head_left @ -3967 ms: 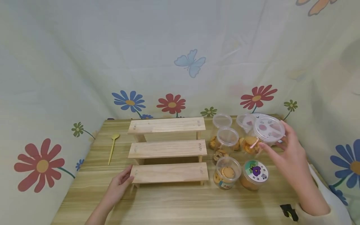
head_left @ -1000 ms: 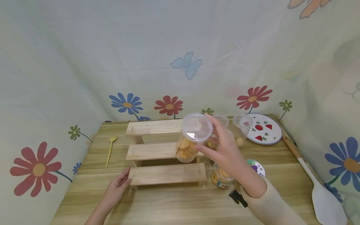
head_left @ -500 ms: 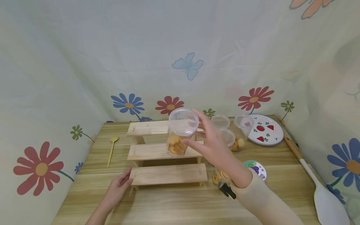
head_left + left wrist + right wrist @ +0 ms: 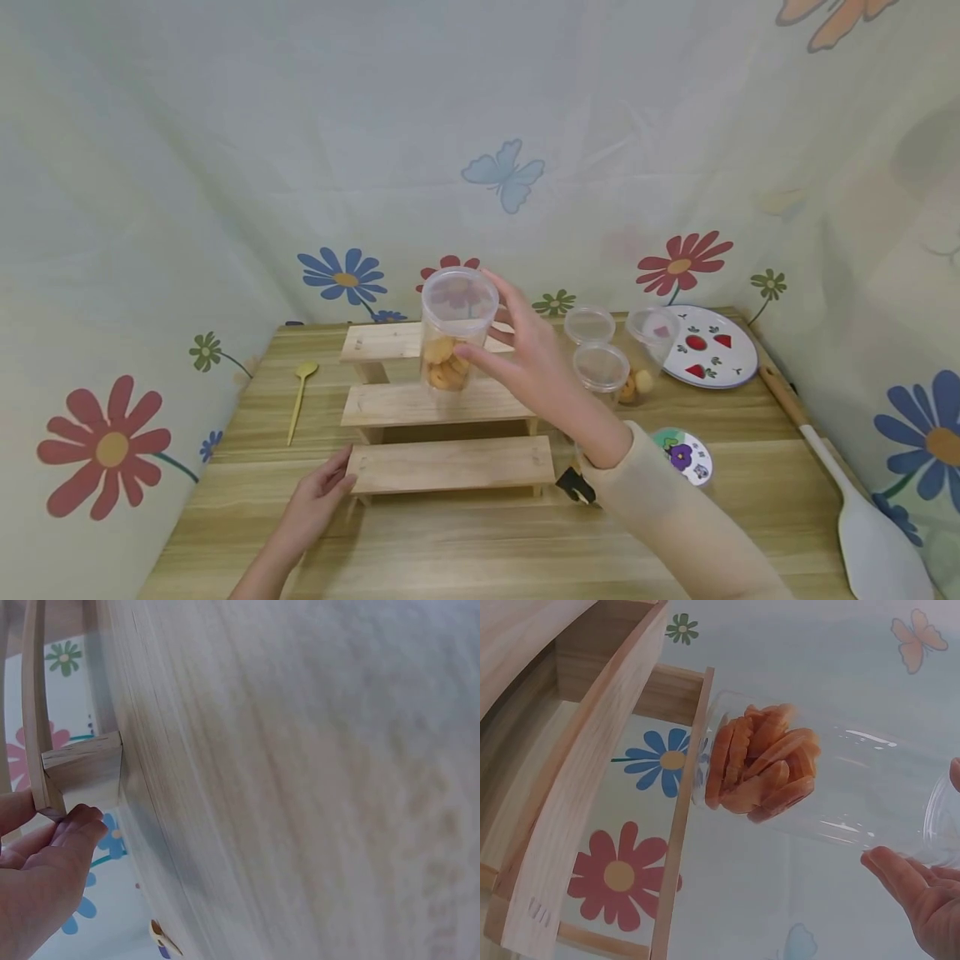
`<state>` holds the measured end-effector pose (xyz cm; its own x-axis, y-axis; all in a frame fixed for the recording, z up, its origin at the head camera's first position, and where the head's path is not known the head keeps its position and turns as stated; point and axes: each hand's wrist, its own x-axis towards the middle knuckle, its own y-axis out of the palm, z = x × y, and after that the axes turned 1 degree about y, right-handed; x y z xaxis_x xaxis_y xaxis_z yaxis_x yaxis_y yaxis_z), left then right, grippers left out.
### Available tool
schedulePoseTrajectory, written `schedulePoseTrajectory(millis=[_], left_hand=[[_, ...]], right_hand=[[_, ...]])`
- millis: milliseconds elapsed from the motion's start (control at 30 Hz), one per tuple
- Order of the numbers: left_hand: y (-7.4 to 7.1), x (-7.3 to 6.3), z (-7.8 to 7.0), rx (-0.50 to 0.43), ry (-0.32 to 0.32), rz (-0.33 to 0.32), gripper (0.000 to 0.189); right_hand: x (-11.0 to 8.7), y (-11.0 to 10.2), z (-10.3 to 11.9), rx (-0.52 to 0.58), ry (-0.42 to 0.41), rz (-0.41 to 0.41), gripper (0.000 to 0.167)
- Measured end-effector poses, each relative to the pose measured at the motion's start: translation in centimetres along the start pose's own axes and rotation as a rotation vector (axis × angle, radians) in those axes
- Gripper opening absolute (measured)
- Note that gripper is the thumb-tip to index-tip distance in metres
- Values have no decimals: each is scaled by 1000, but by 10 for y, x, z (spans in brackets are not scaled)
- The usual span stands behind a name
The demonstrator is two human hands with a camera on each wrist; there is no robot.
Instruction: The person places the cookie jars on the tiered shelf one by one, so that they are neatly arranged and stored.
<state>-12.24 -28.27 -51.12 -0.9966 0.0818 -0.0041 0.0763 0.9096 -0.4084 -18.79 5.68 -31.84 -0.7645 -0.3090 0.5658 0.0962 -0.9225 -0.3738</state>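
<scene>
My right hand (image 4: 528, 346) holds a clear lidded cookie jar (image 4: 444, 364) near its top, with cookies in its lower part. The jar is over the back of the three-step wooden stand (image 4: 450, 462). In the right wrist view, the base of the jar (image 4: 761, 765) is right at the top step's board (image 4: 681, 825); whether it touches, I cannot tell. My left hand (image 4: 311, 500) grips the left end of the lowest step. The left wrist view has the fingers and thumb of the left hand (image 4: 56, 866) on either side of that board's corner (image 4: 46, 802).
Right of the stand are several clear jars (image 4: 600, 367), partly behind the right arm. A jar with a pansy lid (image 4: 682, 456) stands nearer. Beyond lies a strawberry-patterned plate (image 4: 708, 346). A white spatula (image 4: 877, 542) lies far right, a yellow spoon (image 4: 300, 400) left.
Within four seconds, my right hand has carried a cookie jar from the right side leftward to the stand's top step. The plate and spatula are now uncovered. My left hand stays put.
</scene>
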Motion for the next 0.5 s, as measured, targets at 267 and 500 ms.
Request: schedulePoseTrajectory(millis=[267,500], left_hand=[[0,1,1,-3,2,-4,53],[0,3,2,-2,4,-7,52]], right_hand=[[17,14,-9,37,-16,-58,84],[31,26,-11,47,-33,-59,84]])
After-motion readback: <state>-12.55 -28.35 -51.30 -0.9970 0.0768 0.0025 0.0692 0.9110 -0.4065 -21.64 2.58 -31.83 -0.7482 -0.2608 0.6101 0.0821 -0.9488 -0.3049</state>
